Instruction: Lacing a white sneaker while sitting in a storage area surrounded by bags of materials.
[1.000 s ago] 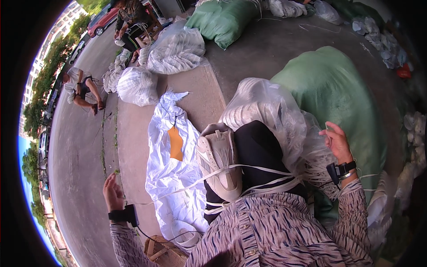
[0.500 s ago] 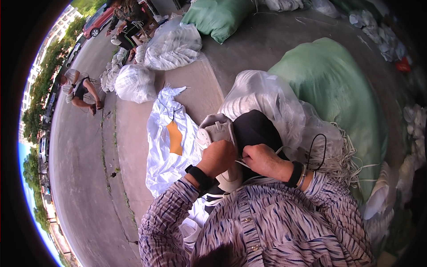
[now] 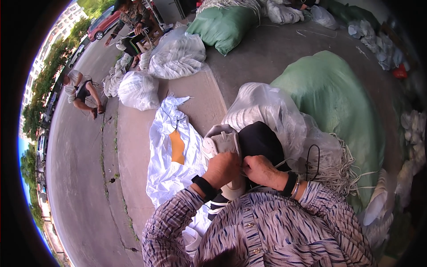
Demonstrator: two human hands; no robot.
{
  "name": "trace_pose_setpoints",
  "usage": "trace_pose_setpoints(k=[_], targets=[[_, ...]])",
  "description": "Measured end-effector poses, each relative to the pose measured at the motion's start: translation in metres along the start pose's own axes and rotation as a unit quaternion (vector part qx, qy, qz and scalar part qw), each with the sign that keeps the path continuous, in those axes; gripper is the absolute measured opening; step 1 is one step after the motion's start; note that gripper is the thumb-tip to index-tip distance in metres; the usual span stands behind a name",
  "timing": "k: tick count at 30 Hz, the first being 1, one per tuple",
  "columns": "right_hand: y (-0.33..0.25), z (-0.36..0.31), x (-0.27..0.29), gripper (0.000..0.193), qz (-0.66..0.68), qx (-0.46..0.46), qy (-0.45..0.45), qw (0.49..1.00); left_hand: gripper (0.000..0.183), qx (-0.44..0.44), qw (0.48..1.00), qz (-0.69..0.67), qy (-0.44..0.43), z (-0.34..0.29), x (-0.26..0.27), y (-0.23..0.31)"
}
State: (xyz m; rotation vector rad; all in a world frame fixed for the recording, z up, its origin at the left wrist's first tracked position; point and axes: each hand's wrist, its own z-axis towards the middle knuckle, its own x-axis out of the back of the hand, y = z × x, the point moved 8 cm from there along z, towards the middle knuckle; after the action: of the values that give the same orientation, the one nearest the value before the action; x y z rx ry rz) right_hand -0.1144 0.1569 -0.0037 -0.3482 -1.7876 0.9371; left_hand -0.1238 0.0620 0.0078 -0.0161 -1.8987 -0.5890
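A pale beige sneaker (image 3: 221, 139) rests on my lap with its heel opening pointing away from me. Across its middle lies my left hand (image 3: 223, 169), curled closed; its fingertips and whatever they pinch are hidden. Right beside it, at the shoe's right edge, my right hand (image 3: 264, 171) is closed in a pinch on a thin white shoelace (image 3: 282, 163), part of which shows behind the knuckles. The two hands nearly touch. My black-clad knee (image 3: 261, 141) is just beyond the right hand.
A white sheet (image 3: 161, 147) with an orange piece (image 3: 177, 147) lies left of the shoe. To the right are a clear plastic bag (image 3: 267, 104), a heap of white laces (image 3: 340, 171) and a big green sack (image 3: 333, 98). Two people (image 3: 81, 91) sit farther off among bags.
The whole scene sits slightly lower in the picture. My hands have come closer together over the shoe, and the strand that showed between them is now hidden.
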Motion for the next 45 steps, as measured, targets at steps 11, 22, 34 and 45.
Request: trace_pose_setpoints(k=[11,22,34,45], targets=[[-0.022,-0.004,-0.007,0.012,-0.093,0.105,0.013,0.990,0.019,0.052,0.998,0.014,0.044,-0.017,0.008,0.005],[0.021,-0.010,-0.054,0.011,0.458,-0.217,-0.186,0.842,0.018,-0.026,0.976,0.047,0.213,-0.032,0.018,0.017],[-0.074,-0.009,0.026,0.021,-0.140,0.293,0.027,0.945,0.016,-0.112,0.930,-0.252,0.242,-0.054,0.016,0.010],[-0.069,-0.014,0.025,0.021,-0.129,0.371,-0.062,0.918,0.013,-0.130,0.972,-0.096,0.171,-0.005,0.006,-0.002]])
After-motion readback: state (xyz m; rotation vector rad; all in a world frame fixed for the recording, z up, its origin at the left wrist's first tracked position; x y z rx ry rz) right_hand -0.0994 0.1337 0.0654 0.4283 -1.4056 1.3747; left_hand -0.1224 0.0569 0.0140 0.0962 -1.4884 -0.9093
